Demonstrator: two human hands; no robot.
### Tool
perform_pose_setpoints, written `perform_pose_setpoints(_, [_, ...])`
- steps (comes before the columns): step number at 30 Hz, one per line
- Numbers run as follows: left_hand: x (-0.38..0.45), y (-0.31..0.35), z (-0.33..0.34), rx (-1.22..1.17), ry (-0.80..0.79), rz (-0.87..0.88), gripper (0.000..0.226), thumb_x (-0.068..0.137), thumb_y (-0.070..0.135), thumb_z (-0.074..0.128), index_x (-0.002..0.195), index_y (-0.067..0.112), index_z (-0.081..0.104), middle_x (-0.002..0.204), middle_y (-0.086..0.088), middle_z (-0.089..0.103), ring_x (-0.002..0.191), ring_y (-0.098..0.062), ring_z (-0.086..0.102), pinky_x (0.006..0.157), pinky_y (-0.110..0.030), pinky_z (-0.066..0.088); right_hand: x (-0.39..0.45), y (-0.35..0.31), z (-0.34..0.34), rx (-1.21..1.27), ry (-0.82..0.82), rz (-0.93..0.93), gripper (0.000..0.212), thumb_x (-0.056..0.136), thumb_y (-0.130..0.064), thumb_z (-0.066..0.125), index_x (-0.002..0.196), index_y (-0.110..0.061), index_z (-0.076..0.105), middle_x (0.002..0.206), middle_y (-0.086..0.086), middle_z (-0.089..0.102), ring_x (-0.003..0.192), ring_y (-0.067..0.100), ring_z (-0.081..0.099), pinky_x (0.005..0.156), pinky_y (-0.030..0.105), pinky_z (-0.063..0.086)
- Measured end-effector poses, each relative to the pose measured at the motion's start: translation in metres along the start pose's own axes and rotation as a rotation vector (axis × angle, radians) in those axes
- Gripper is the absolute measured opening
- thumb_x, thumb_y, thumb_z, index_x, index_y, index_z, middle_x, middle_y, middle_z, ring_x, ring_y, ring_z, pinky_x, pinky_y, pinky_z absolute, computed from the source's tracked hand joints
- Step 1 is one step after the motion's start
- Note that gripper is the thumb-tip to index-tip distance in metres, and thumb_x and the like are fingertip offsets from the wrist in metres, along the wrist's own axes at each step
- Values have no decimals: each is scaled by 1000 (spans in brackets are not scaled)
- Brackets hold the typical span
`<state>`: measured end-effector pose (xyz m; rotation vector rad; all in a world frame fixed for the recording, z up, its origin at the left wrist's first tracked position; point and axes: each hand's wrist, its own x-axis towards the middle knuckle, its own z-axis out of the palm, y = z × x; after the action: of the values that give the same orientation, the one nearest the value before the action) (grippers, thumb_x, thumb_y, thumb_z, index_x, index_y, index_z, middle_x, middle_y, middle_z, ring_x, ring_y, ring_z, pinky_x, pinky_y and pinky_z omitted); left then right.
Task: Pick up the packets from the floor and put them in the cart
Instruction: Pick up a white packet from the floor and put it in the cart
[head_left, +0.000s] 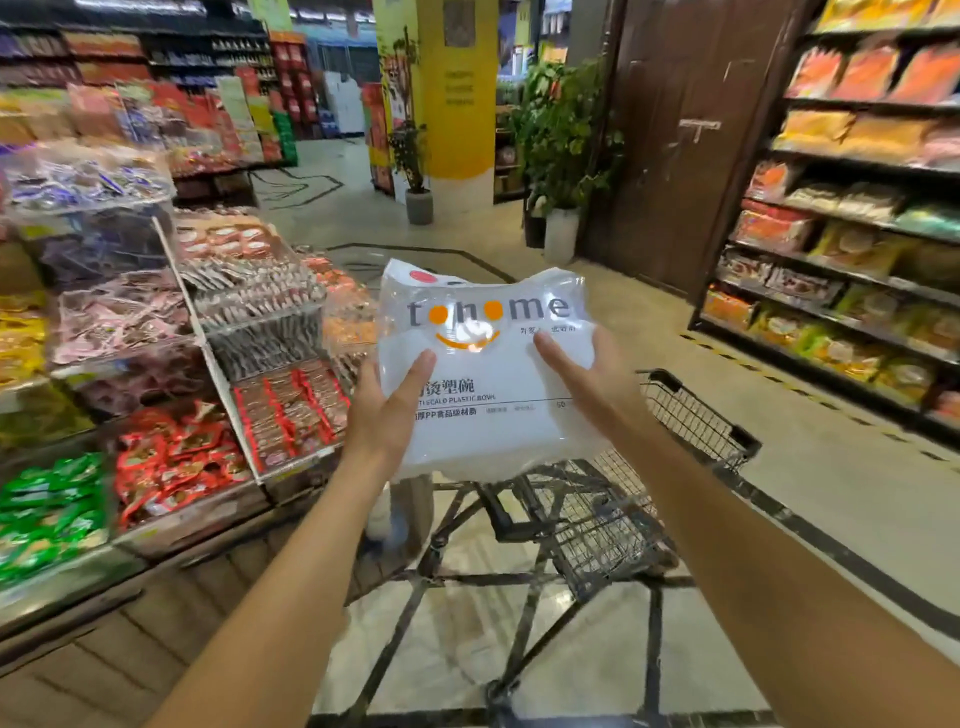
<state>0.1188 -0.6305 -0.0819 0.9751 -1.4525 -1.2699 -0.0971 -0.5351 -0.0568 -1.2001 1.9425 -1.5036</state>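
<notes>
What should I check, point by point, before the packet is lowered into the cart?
1. Hold: left hand and right hand both press on the packet, one at each side: ok.
2. Position: packet is held above the cart, over its front part: ok.
3. Basket space: the visible mesh is bare, but the packet hides part of it: cannot tell.
4. Cart steady: wheels are not clearly visible: cannot tell.
5. Clearance at left: the snack display stands close beside the packet; touching or not: cannot tell.
6. More packets on the floor: none visible in this view: cannot tell.

Glossy clear plastic packet (488, 374); black wire-mesh metal cart (691, 415); polished floor (810, 499).
</notes>
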Motion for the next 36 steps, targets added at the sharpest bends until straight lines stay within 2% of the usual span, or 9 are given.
perform_pose_setpoints(4, [35,-14,87,6,-56,-14,47,93,43,70,132,21,57,114,6,70,78,11,69,56,-7,49,39,43,-58,-36,98,57,67,82,-73,65,129,-28,50,118,-3,66,104,22,68,87,45,59])
perform_pose_setpoints(7, [59,-27,142,-16,-106,-44,49,93,43,70,134,20,56,116,4,70,89,1,71,62,-16,53,69,74,-92,-75,139,98,73,85,-73,63,137,-24,48,120,-3,64,100,17,68,78,38,59])
perform_pose_setpoints(11, [100,-56,205,-20,-146,-49,48,92,46,69,133,24,55,115,6,70,82,6,70,56,-7,49,124,114,-123,-88,165,125,72,84,-73,64,137,-27,49,122,-3,66,100,18,69,83,43,61])
perform_pose_setpoints(19, [188,-144,297,-33,-125,-219,53,92,49,68,136,25,50,116,-1,71,96,-17,72,72,-32,57,251,212,-139,-108,42,215,79,70,-84,64,127,-32,50,120,-4,67,101,20,72,86,51,61])
perform_pose_setpoints(25, [213,-239,337,55,-91,-410,51,92,46,69,133,25,49,108,9,68,72,11,68,50,-8,48,302,315,-130,-106,-111,335,65,73,-79,70,120,-36,58,103,-15,74,81,-2,74,58,15,57])
perform_pose_setpoints(27, [213,-270,345,88,-86,-488,63,87,61,67,138,29,48,112,17,66,86,7,68,61,-14,49,315,349,-122,-157,-184,372,65,75,-80,66,121,-35,54,104,-18,69,81,-3,72,58,15,54])
perform_pose_setpoints(30, [211,-323,358,101,-57,-624,85,75,80,62,144,35,44,122,18,64,108,-5,65,78,-25,50,338,407,-107,-185,-319,423,63,75,-84,62,119,-39,55,110,-20,65,95,2,67,79,36,59])
perform_pose_setpoints(33, [215,-377,374,118,-15,-766,84,81,73,64,148,28,43,132,13,61,115,-6,61,90,-21,50,363,466,-88,-211,-482,486,62,85,-71,63,130,-29,58,120,-9,68,109,14,67,98,51,55])
perform_pose_setpoints(36, [227,-427,388,69,51,-873,82,86,62,68,153,22,43,146,-3,57,133,-23,54,113,-45,42,386,523,-65,-231,-565,576,82,86,-69,64,149,-18,47,148,5,56,136,28,54,114,48,42])
